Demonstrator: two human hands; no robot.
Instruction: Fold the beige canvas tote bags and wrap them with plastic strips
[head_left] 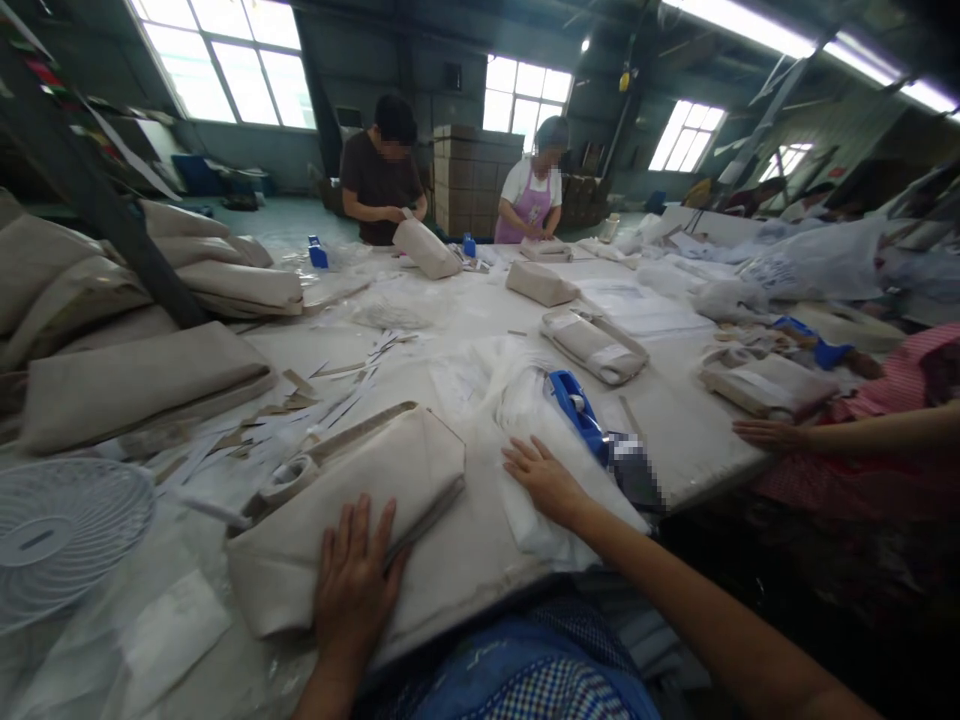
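Observation:
My left hand [358, 580] lies flat with fingers spread on the side of a beige bag [390, 470], which rests folded on the table in front of me. A rolled strap or handle shows at the bag's far left edge. My right hand [546, 480] is spread out on a stack of thin white plastic bags [525, 525]. Just beyond that hand sits a blue tape dispenser [576, 410], beside a dark blurred item [636, 470].
A white plastic basket [67, 530] stands at left, near paper strips [330, 395] and piled beige bags [142, 380]. More folded bags [594, 345] lie farther across. Two people [382, 175] work opposite; a co-worker's hand [772, 434] rests at the right table edge.

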